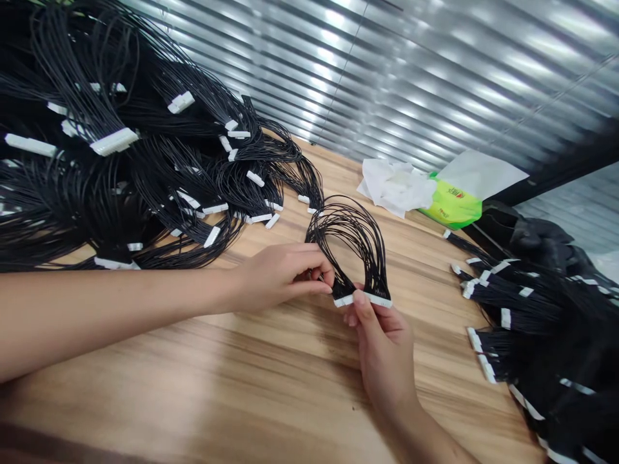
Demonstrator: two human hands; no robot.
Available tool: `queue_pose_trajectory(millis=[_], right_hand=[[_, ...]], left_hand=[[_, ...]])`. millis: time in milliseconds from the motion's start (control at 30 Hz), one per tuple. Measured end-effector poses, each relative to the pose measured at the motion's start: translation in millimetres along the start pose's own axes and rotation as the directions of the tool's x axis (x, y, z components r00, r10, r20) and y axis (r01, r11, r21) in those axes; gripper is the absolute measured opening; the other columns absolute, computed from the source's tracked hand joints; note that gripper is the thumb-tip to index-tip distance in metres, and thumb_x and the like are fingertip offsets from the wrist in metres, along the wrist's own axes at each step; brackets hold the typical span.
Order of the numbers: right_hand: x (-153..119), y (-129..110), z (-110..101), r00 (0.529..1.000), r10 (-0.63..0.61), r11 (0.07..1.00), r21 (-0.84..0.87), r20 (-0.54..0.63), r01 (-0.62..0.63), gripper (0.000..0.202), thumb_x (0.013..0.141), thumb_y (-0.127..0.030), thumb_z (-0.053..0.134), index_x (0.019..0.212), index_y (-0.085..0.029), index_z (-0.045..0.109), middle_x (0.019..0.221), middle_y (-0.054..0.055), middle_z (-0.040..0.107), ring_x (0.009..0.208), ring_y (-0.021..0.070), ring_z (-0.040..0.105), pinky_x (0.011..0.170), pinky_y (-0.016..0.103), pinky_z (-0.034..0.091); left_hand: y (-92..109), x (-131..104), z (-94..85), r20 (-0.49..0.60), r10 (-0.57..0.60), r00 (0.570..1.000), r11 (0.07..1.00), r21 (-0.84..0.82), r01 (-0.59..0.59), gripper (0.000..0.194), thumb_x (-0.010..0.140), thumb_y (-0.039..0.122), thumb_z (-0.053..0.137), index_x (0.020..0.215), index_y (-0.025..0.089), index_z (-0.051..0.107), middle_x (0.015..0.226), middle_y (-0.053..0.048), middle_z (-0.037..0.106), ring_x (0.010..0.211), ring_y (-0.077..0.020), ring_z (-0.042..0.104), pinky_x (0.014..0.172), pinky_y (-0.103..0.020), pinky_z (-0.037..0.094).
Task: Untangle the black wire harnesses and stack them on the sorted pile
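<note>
A black wire harness (374, 248) arches up in a loop over the middle of the table. Its two ends run into white connectors (380, 300), which lie side by side in one line. My right hand (387, 354) is closed on these connectors from below, with the thumb across the front where they meet. At the left edge of the loop, my left hand (290, 274) is closed in a pinch on the black wires just above the left connector. The exact strands between its fingertips are partly hidden by the fingers.
A large heap of black wire harnesses (145, 148) with white connectors covers the back left. Another pile (541, 322) lies along the right. A green tissue pack (452, 201) and crumpled white tissue (396, 185) rest on the wooden table (193, 386) before a corrugated metal wall (387, 77).
</note>
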State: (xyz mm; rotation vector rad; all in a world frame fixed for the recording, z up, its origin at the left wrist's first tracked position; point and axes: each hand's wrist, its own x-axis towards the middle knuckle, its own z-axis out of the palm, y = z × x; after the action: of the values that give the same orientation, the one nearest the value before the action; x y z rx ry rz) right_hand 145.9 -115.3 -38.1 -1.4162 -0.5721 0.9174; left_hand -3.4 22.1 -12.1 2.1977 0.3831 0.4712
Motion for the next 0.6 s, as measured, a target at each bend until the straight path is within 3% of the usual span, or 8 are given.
queue_pose_trajectory(millis=[67,167,300,400,500,600], right_hand=[[0,-1,0,1.0,0.0,1.0,-0.007,0.013,0.0,0.026,0.073,-0.044,0.077,0.074,-0.018,0.069,0.057,-0.004,0.055,0.06,0.0118,0.047,0.063,0.028,0.038],[1,-4,2,1.0,-0.004,1.0,0.021,0.021,0.004,0.027,0.073,-0.043,0.077,0.074,-0.018,0.069,0.056,-0.004,0.054,0.059,0.0122,0.047,0.063,0.029,0.038],[6,-13,7,1.0,0.009,0.98,0.197,-0.001,-0.009,0.025,0.068,-0.041,0.081,0.07,-0.02,0.067,0.057,-0.006,0.052,0.055,0.0096,0.042,0.059,0.027,0.038],[12,-18,8,0.997,0.066,0.928,0.365,0.029,-0.072,0.03,0.062,-0.039,0.085,0.06,-0.021,0.061,0.056,-0.007,0.049,0.052,0.0085,0.037,0.062,0.028,0.042],[14,-20,8,0.982,0.148,0.843,0.505,0.114,-0.185,0.031,0.063,-0.036,0.085,0.059,-0.021,0.058,0.058,-0.008,0.047,0.051,0.0084,0.033,0.063,0.029,0.044],[12,-20,8,0.958,0.181,0.761,0.585,0.222,-0.279,0.027,0.068,-0.034,0.081,0.063,-0.023,0.057,0.061,-0.008,0.046,0.05,0.0087,0.029,0.058,0.027,0.042]], left_hand=[[-1,0,0.7,-0.001,0.016,1.0,0.999,0.037,-0.016,0.017,0.092,0.033,0.056,0.089,0.017,0.062,0.08,0.0,0.059,0.071,-0.0104,0.051,0.063,-0.02,0.036],[-1,-1,0.9,-0.062,0.152,0.986,0.968,0.213,-0.136,0.024,0.095,0.036,0.05,0.084,0.016,0.059,0.08,0.0,0.059,0.072,-0.0119,0.05,0.066,-0.024,0.034],[1,-2,-1.2,-0.145,0.401,0.905,0.839,0.454,-0.299,0.038,0.092,0.04,0.054,0.062,0.017,0.05,0.066,0.002,0.055,0.065,-0.0126,0.044,0.067,-0.03,0.028],[2,-3,-2.9,-0.189,0.503,0.843,0.786,0.506,-0.356,0.05,0.09,0.043,0.055,0.051,0.016,0.041,0.053,0.004,0.049,0.058,-0.0114,0.04,0.068,-0.032,0.025],[2,-5,-4.7,-0.262,0.385,0.885,0.866,0.435,-0.248,0.047,0.097,0.035,0.04,0.055,0.016,0.047,0.053,0.003,0.051,0.059,-0.011,0.043,0.074,-0.034,0.026],[2,-5,-6.5,-0.304,0.222,0.927,0.935,0.336,-0.113,0.042,0.098,0.021,0.031,0.065,0.017,0.057,0.067,0.001,0.06,0.073,-0.0123,0.051,0.085,-0.035,0.027]])
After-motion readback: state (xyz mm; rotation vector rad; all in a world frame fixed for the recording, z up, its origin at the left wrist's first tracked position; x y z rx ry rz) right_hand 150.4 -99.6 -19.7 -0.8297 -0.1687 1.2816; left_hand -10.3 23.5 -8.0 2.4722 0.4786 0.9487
